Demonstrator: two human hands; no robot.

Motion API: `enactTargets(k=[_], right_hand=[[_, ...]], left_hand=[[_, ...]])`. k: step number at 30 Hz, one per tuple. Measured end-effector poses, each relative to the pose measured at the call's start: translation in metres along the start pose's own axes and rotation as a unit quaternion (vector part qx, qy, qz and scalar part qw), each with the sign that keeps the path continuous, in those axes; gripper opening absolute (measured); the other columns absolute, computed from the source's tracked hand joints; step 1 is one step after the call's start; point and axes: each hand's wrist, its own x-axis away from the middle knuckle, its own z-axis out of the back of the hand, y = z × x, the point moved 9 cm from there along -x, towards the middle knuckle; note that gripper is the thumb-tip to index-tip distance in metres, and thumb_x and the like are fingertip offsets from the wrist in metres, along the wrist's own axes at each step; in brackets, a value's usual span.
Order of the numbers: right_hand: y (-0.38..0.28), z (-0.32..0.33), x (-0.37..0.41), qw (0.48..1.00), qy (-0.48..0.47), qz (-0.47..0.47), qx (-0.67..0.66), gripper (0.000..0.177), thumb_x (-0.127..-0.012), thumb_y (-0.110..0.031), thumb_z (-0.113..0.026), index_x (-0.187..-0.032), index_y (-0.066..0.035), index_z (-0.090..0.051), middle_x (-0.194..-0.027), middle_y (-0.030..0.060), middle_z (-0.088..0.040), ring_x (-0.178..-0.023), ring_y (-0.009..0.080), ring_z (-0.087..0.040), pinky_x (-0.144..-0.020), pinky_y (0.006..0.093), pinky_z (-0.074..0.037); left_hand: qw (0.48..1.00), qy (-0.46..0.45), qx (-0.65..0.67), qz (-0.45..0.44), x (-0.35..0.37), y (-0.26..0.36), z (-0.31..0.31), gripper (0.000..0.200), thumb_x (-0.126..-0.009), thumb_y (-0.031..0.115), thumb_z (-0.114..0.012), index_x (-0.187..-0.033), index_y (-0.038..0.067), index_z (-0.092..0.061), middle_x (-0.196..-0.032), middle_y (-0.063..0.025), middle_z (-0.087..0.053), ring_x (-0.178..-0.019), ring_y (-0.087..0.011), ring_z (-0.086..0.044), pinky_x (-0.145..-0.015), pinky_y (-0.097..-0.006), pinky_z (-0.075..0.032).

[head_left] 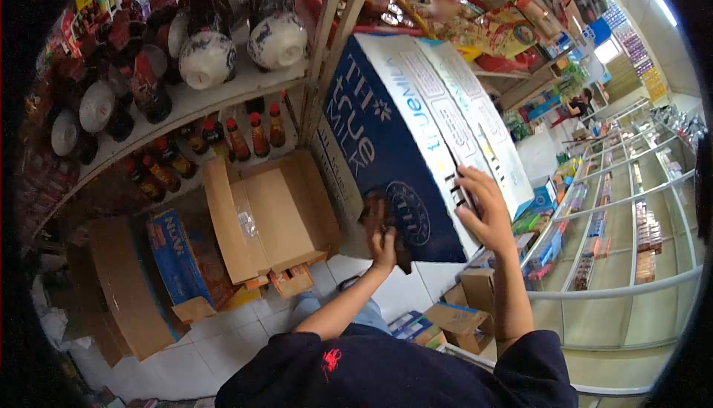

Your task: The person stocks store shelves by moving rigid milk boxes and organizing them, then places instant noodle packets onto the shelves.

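Observation:
A large blue and white TH true MILK carton [394, 122] stands tilted in front of me, its lettered blue side and white top facing up. My right hand [486, 215] rests on the white top near the seam between the flaps, fingers stretched and thumb apart. Against the blue side, beside the round emblem, my left hand [382, 241] is closed on a dark brown cloth [401, 256]. Part of the cloth hangs below the fingers. An open brown cardboard box [282, 207] sits to the left of the carton.
Shelves at left bear dark bottles [152, 89], white-and-blue vases [208, 59] and red-capped sauce bottles [238, 141]. A blue Nuvi box [178, 248] and more cartons [130, 282] stand on the tiled floor [223, 356]. Glass display cases [631, 319] run along the right. A person [575, 103] is far back.

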Motion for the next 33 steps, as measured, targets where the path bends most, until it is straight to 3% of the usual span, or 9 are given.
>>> enactTargets(k=[4, 8, 10, 12, 16, 17, 20, 25, 33], right_hand=[[0.0, -0.001, 0.0, 1.0, 0.001, 0.0, 0.007, 0.037, -0.071, -0.019, -0.061, -0.104, -0.003, -0.056, -0.119, 0.0129, -0.05, -0.114, 0.0326, -0.043, -0.095, 0.0406, -0.032], [0.001, -0.002, 0.001, 1.0, 0.003, 0.003, 0.001, 0.039, -0.071, -0.023, -0.061, -0.105, -0.004, -0.056, -0.12, 0.0127, -0.05, -0.114, 0.0325, -0.043, -0.095, 0.0406, -0.032], [-0.01, 0.001, 0.002, 0.998, -0.004, 0.057, 0.011, 0.043, -0.071, -0.03, -0.061, -0.107, -0.006, -0.057, -0.122, 0.0122, -0.049, -0.115, 0.032, -0.042, -0.096, 0.0407, -0.032], [-0.01, -0.004, 0.005, 0.994, -0.043, 0.093, 0.024, 0.047, -0.072, -0.038, -0.059, -0.109, -0.009, -0.056, -0.125, 0.0108, -0.047, -0.117, 0.0313, -0.041, -0.096, 0.0411, -0.032], [-0.013, -0.005, 0.0, 0.991, -0.075, 0.114, 0.006, 0.052, -0.072, -0.041, -0.059, -0.113, -0.01, -0.052, -0.126, 0.0109, -0.045, -0.113, 0.0299, -0.043, -0.095, 0.0417, -0.031], [-0.012, -0.004, -0.001, 0.991, -0.073, 0.113, 0.005, 0.052, -0.071, -0.041, -0.059, -0.113, -0.01, -0.052, -0.126, 0.0107, -0.045, -0.113, 0.0295, -0.043, -0.095, 0.0415, -0.031], [-0.008, -0.004, -0.001, 0.992, -0.077, 0.102, 0.001, 0.052, -0.071, -0.039, -0.059, -0.114, -0.011, -0.052, -0.126, 0.0102, -0.045, -0.113, 0.0285, -0.043, -0.095, 0.0405, -0.03], [-0.008, -0.005, -0.004, 0.989, -0.102, 0.106, -0.021, 0.052, -0.071, -0.039, -0.059, -0.114, -0.01, -0.053, -0.127, 0.0111, -0.044, -0.115, 0.0288, -0.042, -0.094, 0.0401, -0.03], [-0.002, -0.016, -0.01, 0.987, -0.124, 0.102, -0.03, 0.059, -0.071, -0.05, -0.053, -0.114, -0.009, -0.054, -0.127, 0.0152, -0.043, -0.119, 0.0318, -0.039, -0.099, 0.0447, -0.024]], left_hand=[[0.967, -0.114, 0.023, -0.226, -0.006, 0.081, -0.044, 0.061, -0.088, 0.052, -0.023, -0.135, 0.013, -0.03, -0.135, -0.0178, -0.03, -0.124, -0.0385, -0.026, -0.101, -0.047, -0.02], [0.919, -0.078, -0.03, -0.386, -0.036, 0.158, -0.053, 0.052, -0.086, 0.04, -0.039, -0.133, 0.019, -0.034, -0.137, -0.0227, -0.022, -0.123, -0.0413, -0.026, -0.1, -0.052, -0.019], [0.933, -0.011, -0.1, -0.344, -0.07, 0.145, -0.039, 0.05, -0.088, 0.034, -0.041, -0.131, 0.011, -0.035, -0.137, -0.0251, -0.021, -0.122, -0.0397, -0.028, -0.1, -0.0494, -0.022], [0.999, -0.041, -0.009, -0.027, -0.113, -0.02, -0.035, 0.05, -0.091, 0.03, -0.036, -0.137, 0.014, -0.025, -0.141, -0.0181, -0.018, -0.13, -0.0259, -0.02, -0.103, -0.0396, -0.019], [0.984, -0.013, 0.107, 0.14, -0.109, -0.037, -0.011, 0.05, -0.093, 0.018, -0.035, -0.138, 0.009, -0.018, -0.144, -0.0079, -0.011, -0.129, -0.0207, -0.019, -0.103, -0.0311, -0.018], [0.989, 0.117, 0.085, -0.016, -0.105, 0.022, -0.005, 0.051, -0.091, 0.016, -0.04, -0.136, 0.006, -0.02, -0.14, -0.0102, -0.021, -0.125, -0.0214, -0.027, -0.103, -0.0326, -0.02], [0.984, 0.079, 0.118, -0.105, -0.105, 0.054, -0.021, 0.051, -0.089, 0.014, -0.044, -0.134, 0.003, -0.022, -0.136, -0.0131, -0.028, -0.123, -0.0229, -0.03, -0.102, -0.034, -0.022], [0.982, 0.057, 0.137, -0.119, -0.195, 0.092, -0.026, 0.032, -0.084, 0.014, -0.052, -0.112, 0.0, -0.047, -0.106, -0.0116, -0.051, -0.099, -0.0207, -0.047, -0.088, -0.0322, -0.035], [0.985, 0.099, -0.074, -0.117, -0.257, 0.008, 0.018, 0.052, -0.088, 0.036, -0.044, -0.129, 0.006, -0.037, -0.135, -0.0183, -0.031, -0.123, -0.0313, -0.031, -0.098, -0.034, -0.026]])
